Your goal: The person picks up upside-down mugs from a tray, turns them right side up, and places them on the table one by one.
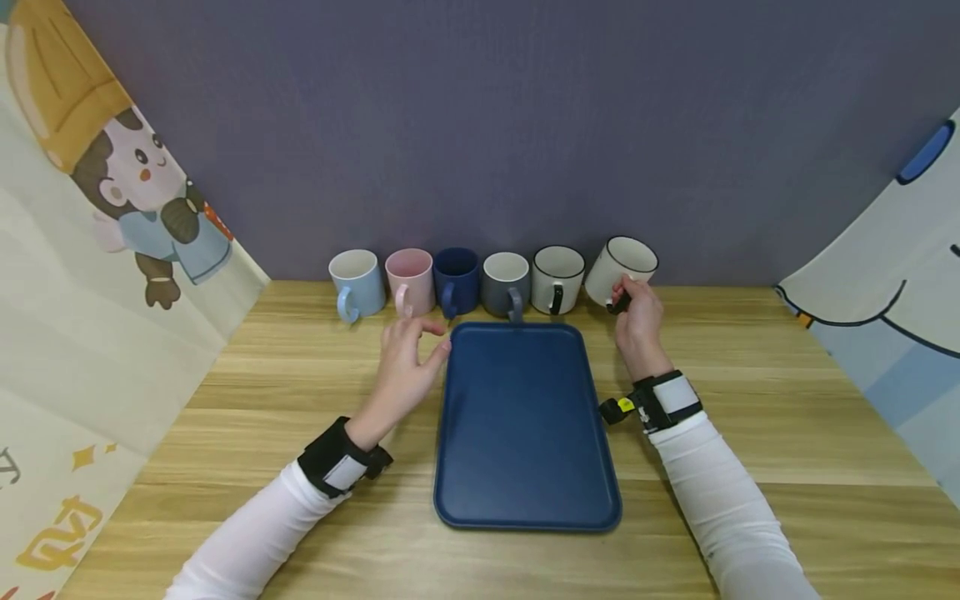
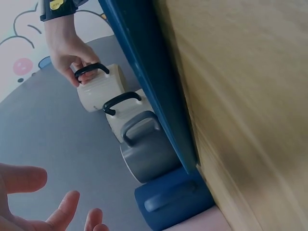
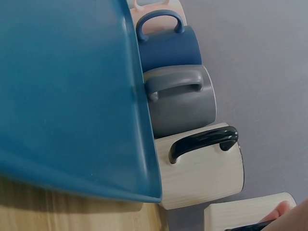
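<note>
My right hand [image 1: 641, 325] grips the black handle of a white mug [image 1: 609, 265] with a black rim, at the right end of a row. That mug tilts to the right; it appears in the left wrist view too, handle held by the fingers. My left hand [image 1: 408, 362] is empty, fingers loosely bent, near the tray's far left corner and in front of the pink mug [image 1: 420, 287]. A second white mug [image 1: 555, 279] with a black handle stands left of the gripped one. Beside it are a grey mug [image 1: 497, 296], a dark blue mug [image 1: 463, 287] and a light blue mug [image 1: 367, 287].
A blue rectangular tray [image 1: 528, 425] lies on the wooden table [image 1: 300, 367] between the two forearms, its far edge close to the mug handles. Behind the mugs rises a grey-purple wall [image 1: 480, 125]. Printed cloths [image 1: 52, 292] hang at both sides.
</note>
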`<act>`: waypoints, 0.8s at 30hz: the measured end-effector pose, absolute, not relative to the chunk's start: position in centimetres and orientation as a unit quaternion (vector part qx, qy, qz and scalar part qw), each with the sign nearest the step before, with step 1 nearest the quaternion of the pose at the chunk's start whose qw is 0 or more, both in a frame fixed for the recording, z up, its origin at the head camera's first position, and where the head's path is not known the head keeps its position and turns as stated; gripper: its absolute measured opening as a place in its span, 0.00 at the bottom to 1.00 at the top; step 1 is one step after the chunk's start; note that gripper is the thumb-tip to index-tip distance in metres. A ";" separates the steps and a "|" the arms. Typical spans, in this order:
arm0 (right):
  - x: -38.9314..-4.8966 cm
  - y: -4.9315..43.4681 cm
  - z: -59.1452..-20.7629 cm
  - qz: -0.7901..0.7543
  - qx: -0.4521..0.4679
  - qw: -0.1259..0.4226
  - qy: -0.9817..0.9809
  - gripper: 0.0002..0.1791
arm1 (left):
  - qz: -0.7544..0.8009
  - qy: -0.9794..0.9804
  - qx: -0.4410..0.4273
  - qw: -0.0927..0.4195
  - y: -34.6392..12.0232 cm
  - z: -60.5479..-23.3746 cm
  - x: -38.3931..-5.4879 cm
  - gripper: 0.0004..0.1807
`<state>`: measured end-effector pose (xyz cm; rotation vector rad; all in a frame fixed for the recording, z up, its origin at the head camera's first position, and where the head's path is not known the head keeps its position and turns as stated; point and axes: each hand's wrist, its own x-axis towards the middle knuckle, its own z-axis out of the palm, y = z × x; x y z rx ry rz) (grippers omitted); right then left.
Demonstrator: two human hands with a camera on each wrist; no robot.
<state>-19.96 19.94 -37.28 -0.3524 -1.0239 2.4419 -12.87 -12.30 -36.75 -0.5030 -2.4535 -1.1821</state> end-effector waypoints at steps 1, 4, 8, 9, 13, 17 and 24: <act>-20.0 20.0 -37.4 0.888 -0.129 0.232 -0.375 0.18 | -0.418 -0.872 -0.177 0.184 -12.4 -36.8 -12.9 0.11; -20.1 20.1 -37.6 0.884 -0.130 0.231 -0.385 0.18 | -0.418 -0.873 -0.174 0.182 -12.7 -36.9 -12.9 0.11; -20.3 20.3 -37.8 0.881 -0.131 0.228 -0.395 0.18 | -0.418 -0.874 -0.171 0.178 -13.1 -36.8 -12.7 0.11; -20.3 20.3 -37.8 0.881 -0.132 0.225 -0.394 0.17 | -0.418 -0.875 -0.169 0.177 -13.2 -36.8 -12.7 0.11; -20.4 20.4 -37.8 0.888 -0.139 0.211 -0.383 0.17 | -0.418 -0.877 -0.164 0.170 -13.6 -36.8 -12.6 0.11; -20.5 20.6 -37.9 0.891 -0.149 0.197 -0.381 0.16 | -0.418 -0.879 -0.157 0.164 -14.1 -36.8 -12.6 0.11; -20.7 20.7 -38.2 0.890 -0.157 0.185 -0.385 0.16 | -0.408 -0.887 -0.145 0.161 -14.9 -36.9 -12.8 0.12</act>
